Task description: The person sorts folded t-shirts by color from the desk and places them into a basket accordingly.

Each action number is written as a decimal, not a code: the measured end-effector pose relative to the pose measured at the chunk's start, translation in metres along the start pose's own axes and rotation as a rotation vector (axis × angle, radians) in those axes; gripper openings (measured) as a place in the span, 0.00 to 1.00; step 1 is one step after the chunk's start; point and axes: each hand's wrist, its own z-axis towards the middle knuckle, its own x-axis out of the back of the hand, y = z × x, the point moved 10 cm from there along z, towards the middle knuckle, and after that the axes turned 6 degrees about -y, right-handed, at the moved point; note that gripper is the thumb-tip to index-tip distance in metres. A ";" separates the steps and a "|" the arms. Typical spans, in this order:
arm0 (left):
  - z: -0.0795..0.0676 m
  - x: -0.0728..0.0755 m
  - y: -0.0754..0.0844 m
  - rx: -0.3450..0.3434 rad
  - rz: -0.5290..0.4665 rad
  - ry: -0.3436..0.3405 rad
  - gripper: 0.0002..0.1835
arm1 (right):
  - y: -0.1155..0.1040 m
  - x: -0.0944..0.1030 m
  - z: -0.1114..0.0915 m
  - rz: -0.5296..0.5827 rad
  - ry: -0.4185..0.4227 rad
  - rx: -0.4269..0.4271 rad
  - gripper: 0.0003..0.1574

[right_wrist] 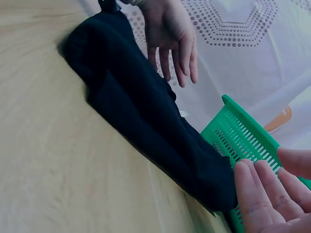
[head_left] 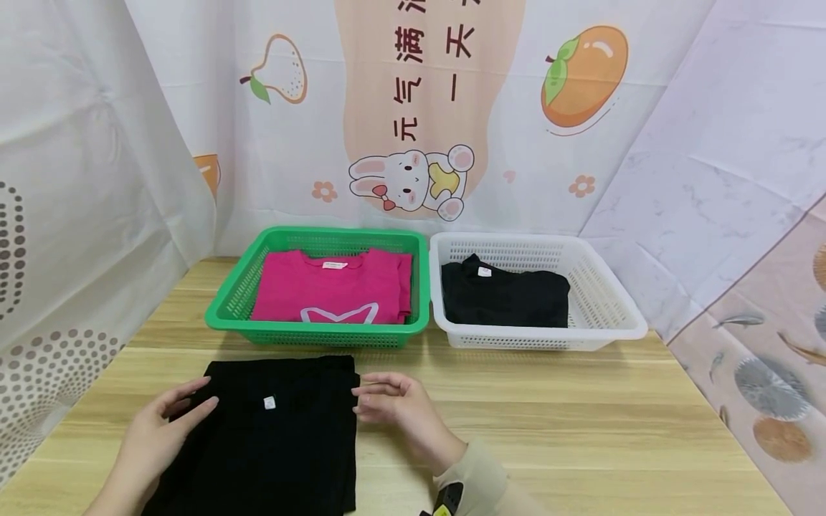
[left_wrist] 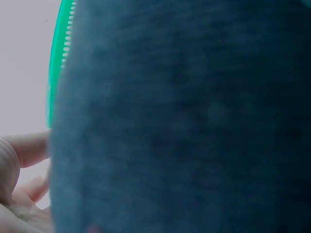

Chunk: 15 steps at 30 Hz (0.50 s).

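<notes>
A folded black shirt (head_left: 277, 437) with a small white label (head_left: 269, 403) lies on the wooden table in the head view. My left hand (head_left: 158, 430) hovers at its upper left edge, thumb and fingers apart. At the upper right corner, the fingertips of my right hand (head_left: 403, 412) are right beside the cloth, gently bent. The right wrist view shows the shirt (right_wrist: 150, 116) as a thick folded layer, with straight fingers of the left hand (right_wrist: 172, 39) beyond it. Blurred dark cloth (left_wrist: 180, 116) fills most of the left wrist view, hiding part of the hand there.
Behind the shirt stands a green basket (head_left: 316, 335) holding folded pink shirts (head_left: 329, 287). To its right, a white basket (head_left: 542, 335) contains a folded black shirt (head_left: 506, 297) on its left side. Printed curtains (head_left: 284, 165) hang along the table's back and sides.
</notes>
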 end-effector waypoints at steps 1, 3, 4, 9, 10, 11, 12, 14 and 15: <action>0.000 0.000 -0.001 0.003 -0.009 -0.007 0.37 | 0.001 0.000 0.000 -0.001 -0.001 -0.003 0.26; 0.001 0.000 -0.002 0.009 -0.023 -0.021 0.38 | 0.005 0.000 0.000 -0.005 -0.008 -0.014 0.26; 0.002 -0.001 -0.003 0.012 -0.030 -0.030 0.39 | 0.007 0.000 0.000 -0.008 -0.013 -0.020 0.26; 0.005 -0.006 -0.012 0.086 -0.061 -0.142 0.46 | 0.018 -0.001 -0.001 -0.044 -0.037 -0.067 0.25; 0.005 -0.007 -0.014 0.099 -0.063 -0.164 0.48 | 0.019 -0.001 -0.001 -0.056 -0.040 -0.077 0.24; 0.005 -0.008 -0.015 0.115 -0.065 -0.190 0.49 | 0.020 -0.001 -0.002 -0.069 -0.042 -0.088 0.24; 0.005 -0.010 -0.017 0.125 -0.072 -0.213 0.51 | 0.021 -0.001 -0.002 -0.084 -0.044 -0.097 0.23; 0.004 -0.011 -0.018 0.140 -0.099 -0.246 0.53 | 0.023 -0.001 -0.003 -0.117 -0.050 -0.119 0.22; 0.004 -0.012 -0.019 0.148 -0.114 -0.261 0.53 | 0.024 -0.001 -0.004 -0.132 -0.055 -0.133 0.22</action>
